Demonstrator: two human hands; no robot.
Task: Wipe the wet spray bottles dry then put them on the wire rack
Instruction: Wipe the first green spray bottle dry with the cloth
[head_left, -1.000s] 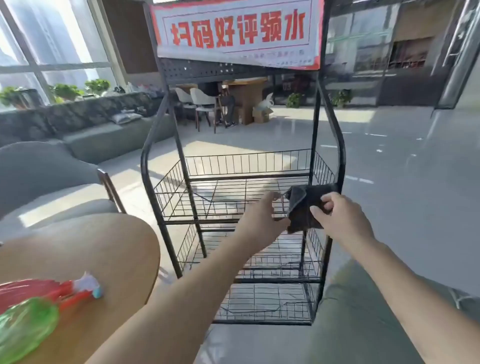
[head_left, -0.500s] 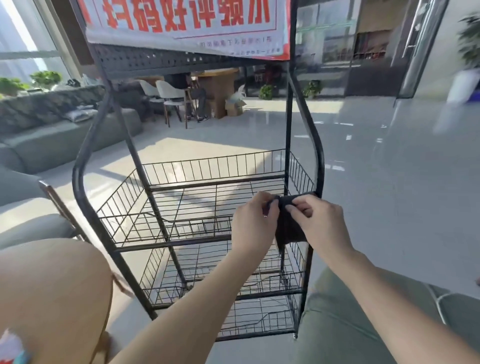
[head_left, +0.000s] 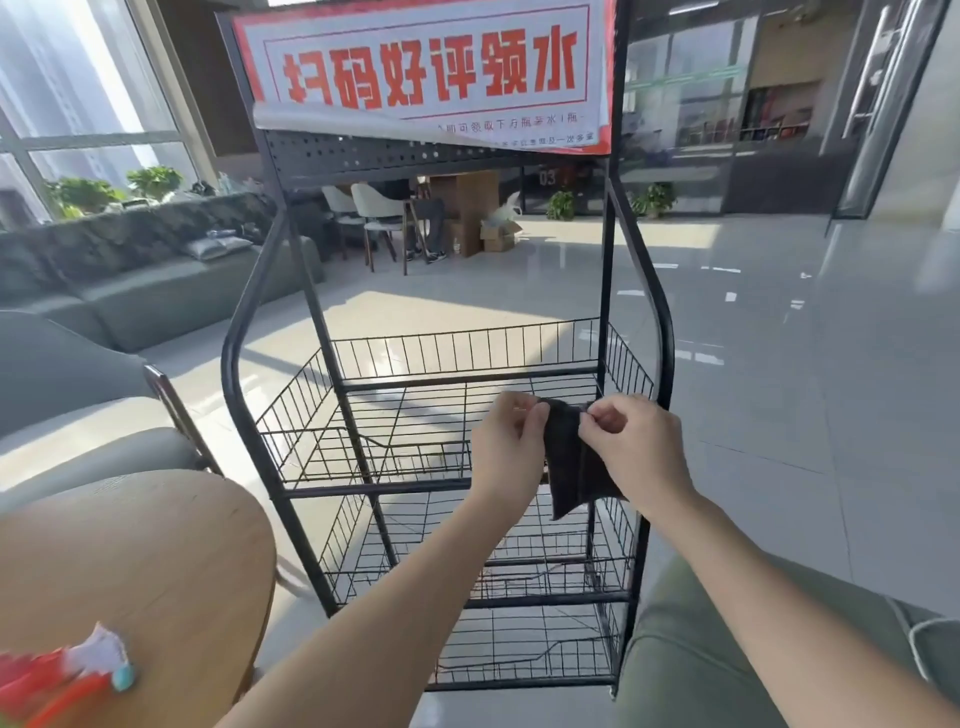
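A black wire rack (head_left: 244, 332) with three empty basket shelves stands in front of me. Both my hands hold a dark grey cloth (head_left: 571, 467) in front of the top basket's right front corner. My left hand (head_left: 511, 447) pinches its upper left edge and my right hand (head_left: 639, 447) pinches its upper right edge, so the cloth hangs down between them. At the bottom left, the red spray bottle's (head_left: 78, 680) white and red nozzle end lies blurred on the round wooden table (head_left: 156, 571). The rest of the bottles is out of frame.
A red and white sign (head_left: 426, 67) hangs across the rack's top. A grey armchair (head_left: 67, 405) sits left of the rack, with a long grey sofa (head_left: 171, 291) behind it. My green-trousered leg (head_left: 685, 649) is at the lower right. Glossy tiled floor (head_left: 805, 389) spreads to the right.
The view swung right and back, hiding most of the bottles on the table. My hands drew closer together, and the cloth now hangs between them by its top edge.
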